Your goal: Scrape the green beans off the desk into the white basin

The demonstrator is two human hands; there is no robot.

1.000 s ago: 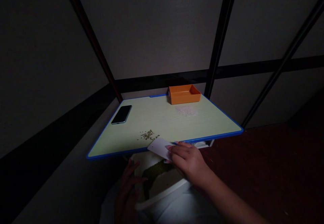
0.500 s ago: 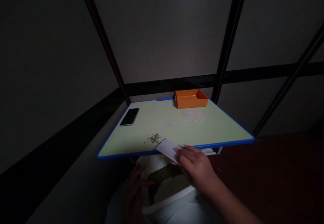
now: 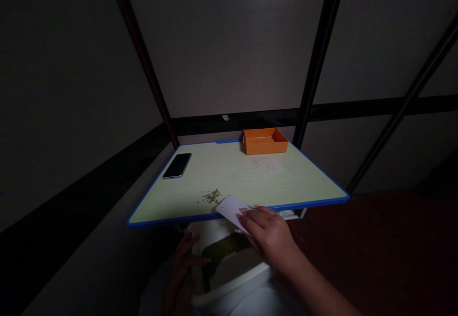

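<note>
My right hand (image 3: 269, 232) holds a white card (image 3: 231, 207) between thumb and fingers, its far end low over the table's front edge. Just left of the card's tip, a scatter of small brownish-green grains (image 3: 212, 196) lies on the table (image 3: 157, 206). Below the edge stands a white container (image 3: 232, 290), with a dark green mass (image 3: 223, 248) inside along its far side. My left hand (image 3: 181, 268), dim in shadow, grips the container's left side, with a finger reaching over the rim.
A dark-screened phone (image 3: 178, 165) lies at the table's left side. An orange open box (image 3: 265, 146) stands at the back right, and a crumpled clear pinkish sheet, perhaps plastic (image 3: 267, 164), lies before it. Panelled walls (image 3: 232, 58) rise behind and left of the table.
The view has shifted slightly, so the table and its things sit a little further left. My right hand still holds the card at the edge, and my left hand stays on the container.
</note>
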